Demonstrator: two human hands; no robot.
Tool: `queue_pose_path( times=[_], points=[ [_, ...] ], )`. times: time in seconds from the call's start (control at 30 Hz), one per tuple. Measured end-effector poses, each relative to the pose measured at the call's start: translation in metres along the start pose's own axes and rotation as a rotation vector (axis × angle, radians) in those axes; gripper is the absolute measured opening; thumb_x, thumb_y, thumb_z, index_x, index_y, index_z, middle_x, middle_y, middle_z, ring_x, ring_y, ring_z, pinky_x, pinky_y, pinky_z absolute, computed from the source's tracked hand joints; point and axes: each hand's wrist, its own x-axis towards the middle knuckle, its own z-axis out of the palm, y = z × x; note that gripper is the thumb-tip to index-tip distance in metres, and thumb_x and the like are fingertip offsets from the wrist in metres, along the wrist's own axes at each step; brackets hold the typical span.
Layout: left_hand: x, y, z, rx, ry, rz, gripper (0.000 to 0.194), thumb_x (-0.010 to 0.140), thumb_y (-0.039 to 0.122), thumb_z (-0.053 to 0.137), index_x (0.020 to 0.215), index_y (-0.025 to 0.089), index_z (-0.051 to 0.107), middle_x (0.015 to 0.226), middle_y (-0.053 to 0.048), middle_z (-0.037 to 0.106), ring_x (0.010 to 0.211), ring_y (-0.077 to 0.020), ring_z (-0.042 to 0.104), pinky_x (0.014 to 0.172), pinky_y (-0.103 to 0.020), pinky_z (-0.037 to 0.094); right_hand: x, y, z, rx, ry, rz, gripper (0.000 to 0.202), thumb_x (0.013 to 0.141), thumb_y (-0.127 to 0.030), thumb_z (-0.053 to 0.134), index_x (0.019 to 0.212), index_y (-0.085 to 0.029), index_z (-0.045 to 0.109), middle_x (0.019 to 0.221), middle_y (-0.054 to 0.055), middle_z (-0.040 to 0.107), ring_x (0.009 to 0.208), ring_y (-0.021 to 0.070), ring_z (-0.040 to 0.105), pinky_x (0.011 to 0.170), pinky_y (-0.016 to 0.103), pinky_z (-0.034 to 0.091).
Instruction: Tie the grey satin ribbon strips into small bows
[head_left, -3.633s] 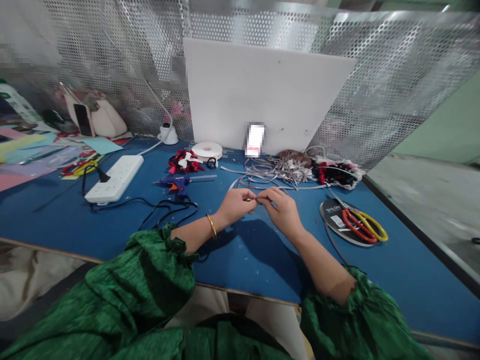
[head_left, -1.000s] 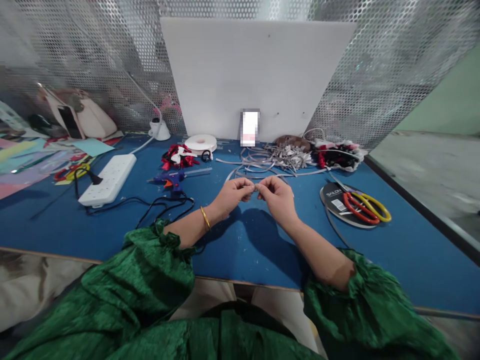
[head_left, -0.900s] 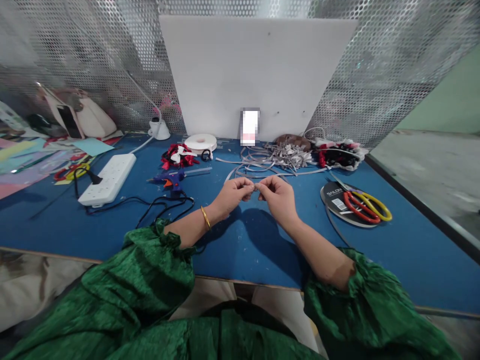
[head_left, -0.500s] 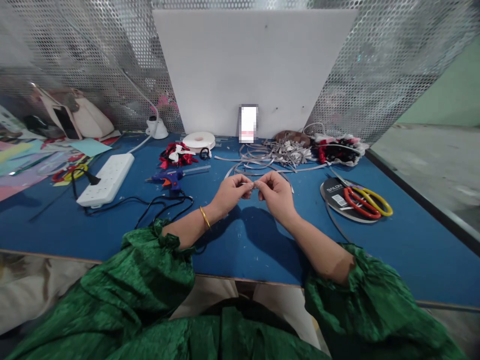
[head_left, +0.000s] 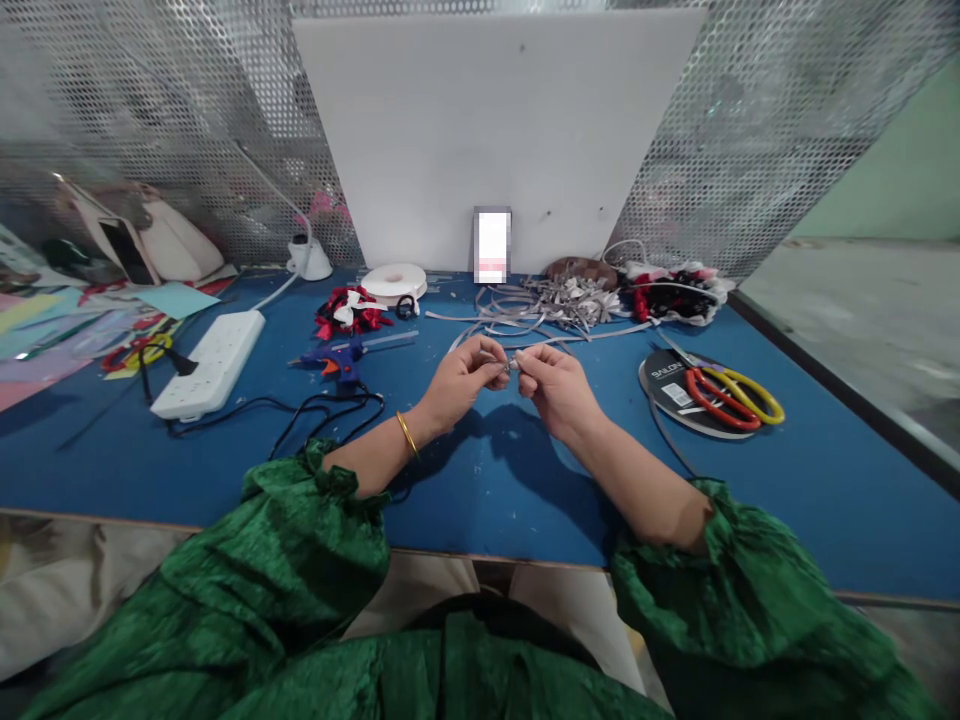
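Both hands meet above the middle of the blue table. My left hand (head_left: 466,382), with a gold bangle at its wrist, pinches a small piece of grey ribbon (head_left: 512,366). On the other side of that piece, my right hand (head_left: 559,388) is closed in a pinch on it as well. The fingertips are nearly touching, and they partly hide the ribbon. Just behind the hands lie loose grey ribbon strips (head_left: 517,312) and a pile of grey ribbon bows (head_left: 581,302).
Left: a blue glue gun (head_left: 337,360), a white power strip (head_left: 214,362), red and white bows (head_left: 351,312), a white ribbon roll (head_left: 394,280). Right: scissors (head_left: 724,395) on a black ribbon spool (head_left: 675,385), more bows (head_left: 679,292). A phone (head_left: 492,245) leans on the white board (head_left: 480,120).
The fingers of my right hand have curled and shifted slightly, and a little more of the grey piece shows between the fingertips. The whole view has moved slightly.
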Motion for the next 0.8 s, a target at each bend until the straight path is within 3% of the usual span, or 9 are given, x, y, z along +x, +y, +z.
queue_pose_path(
  times=[0.23, 0.8],
  points=[
    [0.0005, -0.0015, 0.0006, 0.062, 0.099, 0.072, 0.017, 0.075, 0.028, 0.069, 0.079, 0.013, 0.062, 0.069, 0.0, 0.062, 0.062, -0.0106, 0.061, 0.063, -0.026, 0.051, -0.0017, -0.0001, 0.0013, -0.224, 0.041, -0.182, 0.024, 0.069, -0.033, 0.075, 0.066, -0.018, 0.056, 0.05, -0.005, 0.054, 0.041, 0.0063, 0.043, 0.043, 0.021, 0.03],
    [-0.001, -0.0027, 0.001, 0.179, 0.077, 0.074, 0.018, 0.08, 0.03, 0.065, 0.076, 0.015, 0.057, 0.064, 0.001, 0.058, 0.058, -0.0092, 0.054, 0.061, -0.025, 0.044, -0.0036, 0.0053, 0.001, -0.447, 0.075, -0.313, 0.018, 0.078, -0.029, 0.066, 0.069, -0.019, 0.055, 0.046, -0.005, 0.053, 0.041, 0.0086, 0.047, 0.046, 0.023, 0.035]
  ],
)
